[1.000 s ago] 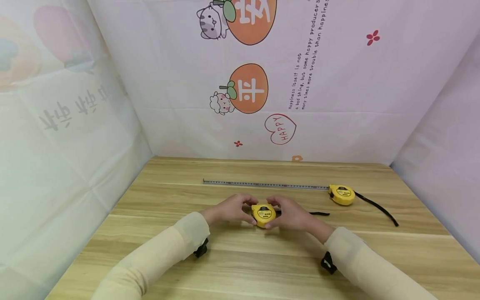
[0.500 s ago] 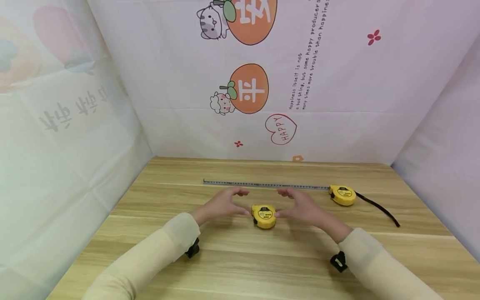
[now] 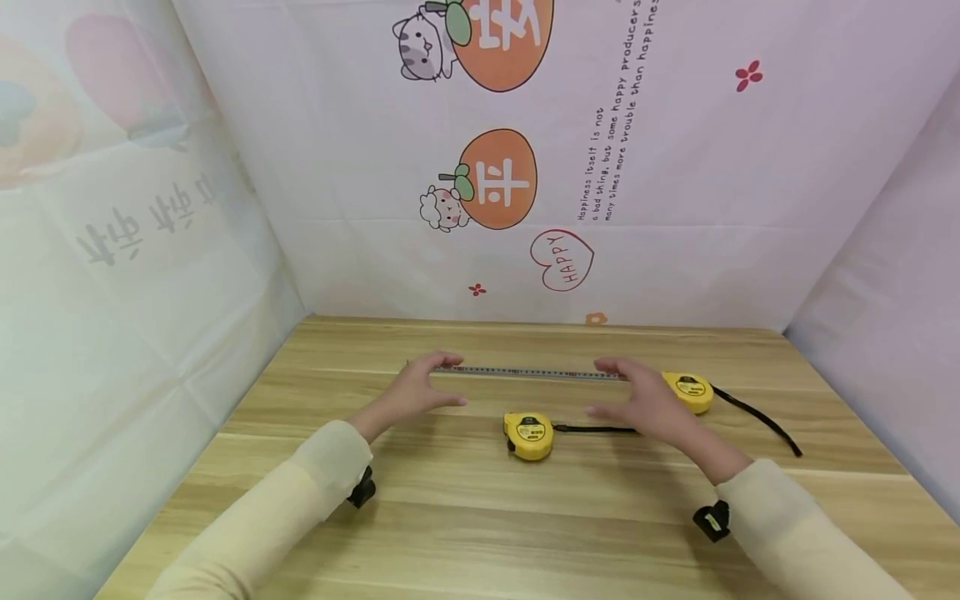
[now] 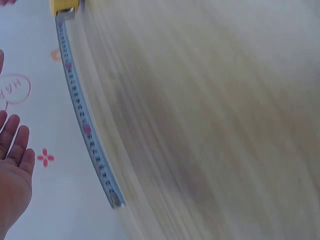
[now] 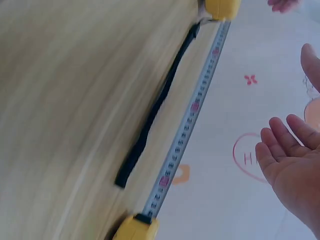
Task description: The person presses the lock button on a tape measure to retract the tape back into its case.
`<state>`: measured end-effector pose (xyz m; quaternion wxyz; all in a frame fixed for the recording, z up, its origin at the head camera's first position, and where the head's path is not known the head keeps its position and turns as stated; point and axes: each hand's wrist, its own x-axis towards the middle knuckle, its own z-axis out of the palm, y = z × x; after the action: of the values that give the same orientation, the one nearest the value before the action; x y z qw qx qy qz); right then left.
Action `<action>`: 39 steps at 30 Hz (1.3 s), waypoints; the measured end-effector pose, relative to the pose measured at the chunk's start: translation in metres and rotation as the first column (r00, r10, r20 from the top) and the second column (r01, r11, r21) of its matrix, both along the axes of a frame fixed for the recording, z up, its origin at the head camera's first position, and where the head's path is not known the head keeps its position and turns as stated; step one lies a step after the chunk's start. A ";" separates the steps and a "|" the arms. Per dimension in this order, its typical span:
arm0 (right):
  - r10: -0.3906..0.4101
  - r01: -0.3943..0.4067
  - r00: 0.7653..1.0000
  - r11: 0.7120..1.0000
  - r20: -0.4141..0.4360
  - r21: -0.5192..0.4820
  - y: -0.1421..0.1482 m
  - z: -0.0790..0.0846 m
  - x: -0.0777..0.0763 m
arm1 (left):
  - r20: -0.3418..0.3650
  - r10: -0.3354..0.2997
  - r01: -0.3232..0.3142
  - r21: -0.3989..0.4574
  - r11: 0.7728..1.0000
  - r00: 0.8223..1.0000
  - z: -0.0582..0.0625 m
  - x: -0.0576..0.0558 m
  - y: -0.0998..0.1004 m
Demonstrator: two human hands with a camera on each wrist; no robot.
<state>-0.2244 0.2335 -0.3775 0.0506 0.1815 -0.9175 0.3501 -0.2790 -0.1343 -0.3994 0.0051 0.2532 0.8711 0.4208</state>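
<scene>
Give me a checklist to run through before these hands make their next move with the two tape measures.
1. Left hand free: ok, open and holding nothing.
2. Right hand free: ok, also open and holding nothing.
3. Near tape resting on the table: ok, apart from both hands.
4. Strap of the near tape untouched: ok, no hand on it.
5. Far tape wound in: not ok, its blade is drawn out.
6. Blade locked: cannot tell.
</scene>
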 end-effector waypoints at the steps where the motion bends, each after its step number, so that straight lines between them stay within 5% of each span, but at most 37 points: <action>1: -0.006 0.006 1.000 1.000 -0.008 0.007 0.004 0.001 0.000 | -0.008 0.009 -0.009 -0.002 1.000 1.000 0.000 -0.001 -0.003; 14: -0.077 0.082 0.995 0.994 -0.063 0.079 0.046 0.012 -0.003 | -0.045 0.106 -0.106 -0.015 0.994 0.993 -0.002 -0.021 -0.039; 25: -0.105 0.106 0.994 0.987 -0.017 0.122 0.077 0.006 -0.014 | 0.040 0.177 -0.176 -0.029 0.984 0.983 -0.008 -0.037 -0.059; 39: -0.121 0.116 0.992 0.985 0.040 0.125 0.109 -0.015 -0.034 | 0.089 0.157 -0.151 -0.068 0.986 0.984 -0.017 -0.051 -0.065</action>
<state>-0.2585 0.3420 -0.3923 0.0384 0.1211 -0.9475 0.2935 -0.3303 -0.1992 -0.4164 0.0212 0.1646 0.8994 0.4045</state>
